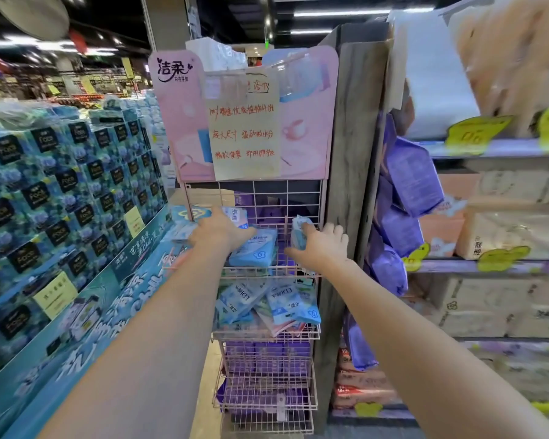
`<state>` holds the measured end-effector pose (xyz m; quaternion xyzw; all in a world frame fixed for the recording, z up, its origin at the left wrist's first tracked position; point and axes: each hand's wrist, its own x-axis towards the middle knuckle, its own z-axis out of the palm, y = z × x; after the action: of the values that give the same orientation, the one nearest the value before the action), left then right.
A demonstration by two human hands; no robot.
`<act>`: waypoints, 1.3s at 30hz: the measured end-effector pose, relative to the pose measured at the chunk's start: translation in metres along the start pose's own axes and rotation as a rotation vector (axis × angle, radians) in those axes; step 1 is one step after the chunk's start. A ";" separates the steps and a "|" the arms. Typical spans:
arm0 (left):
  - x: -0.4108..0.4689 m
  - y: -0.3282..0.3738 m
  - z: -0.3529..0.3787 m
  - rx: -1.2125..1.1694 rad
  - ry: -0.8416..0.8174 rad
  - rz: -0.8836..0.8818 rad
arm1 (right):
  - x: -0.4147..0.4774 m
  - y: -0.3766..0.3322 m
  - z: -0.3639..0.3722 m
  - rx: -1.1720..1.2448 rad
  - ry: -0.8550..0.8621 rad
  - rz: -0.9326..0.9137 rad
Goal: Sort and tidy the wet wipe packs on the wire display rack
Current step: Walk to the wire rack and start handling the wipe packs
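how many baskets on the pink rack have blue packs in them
2. The top basket, with a blue pack at its right end and more at left, and the second basket just below. Lower baskets show purple packs; more blue may be hidden.

At frame centre, the left hand (219, 234) rests on blue wipe packs (255, 251) in the top basket of the pink wire rack (301, 191). The right hand (322, 245) grips an upright pack (299, 231) just beside them. Jumbled packs (267, 302) fill the basket below.
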<state>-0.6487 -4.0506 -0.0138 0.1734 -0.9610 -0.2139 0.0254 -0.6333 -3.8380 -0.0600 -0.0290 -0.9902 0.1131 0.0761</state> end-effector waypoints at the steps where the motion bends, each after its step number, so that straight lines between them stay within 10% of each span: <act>1: -0.005 0.002 0.000 0.006 0.035 0.011 | 0.000 0.000 -0.004 0.030 0.004 0.007; 12: -0.057 0.071 0.035 -0.294 0.255 0.274 | 0.007 -0.019 -0.048 0.949 0.023 -0.054; 39: -0.033 0.077 0.058 -0.539 -0.242 0.356 | 0.029 0.029 -0.036 0.970 -0.064 0.039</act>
<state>-0.6501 -3.9508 -0.0330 -0.0366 -0.8811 -0.4714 -0.0071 -0.6548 -3.7993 -0.0280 -0.0053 -0.8245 0.5638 0.0482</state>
